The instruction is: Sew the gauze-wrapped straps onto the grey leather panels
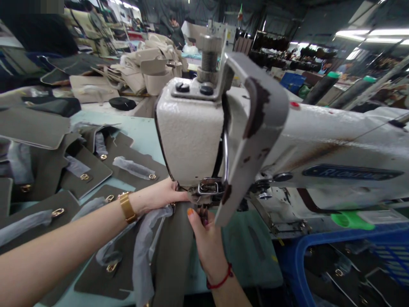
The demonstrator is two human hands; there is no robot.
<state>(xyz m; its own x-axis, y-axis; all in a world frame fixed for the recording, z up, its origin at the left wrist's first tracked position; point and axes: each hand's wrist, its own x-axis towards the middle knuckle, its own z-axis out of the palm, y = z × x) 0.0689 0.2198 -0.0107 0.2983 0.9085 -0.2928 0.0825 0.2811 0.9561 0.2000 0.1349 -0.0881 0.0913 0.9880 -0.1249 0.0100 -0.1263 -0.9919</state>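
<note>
A dark grey leather panel (174, 256) lies under the head of the white sewing machine (191, 128), its near end hanging toward me. My left hand (168, 195), with a gold watch at the wrist, holds the panel from the left beside the presser foot; its thumb points right and its other fingers are mostly hidden by the machine head. On the right edge, close to the needle area, my right hand (207, 241) grips the panel, thumb uppermost and fingertips partly hidden. A plastic-wrapped strap (145, 256) runs along the panel's left side.
Several grey panels (92, 164) with wrapped straps and gold clasps cover the pale table at left. A blue basket (295, 260) of similar pieces stands at lower right. Beige bag pieces (156, 64) are piled behind. A grey metal guard (265, 98) juts out before the machine.
</note>
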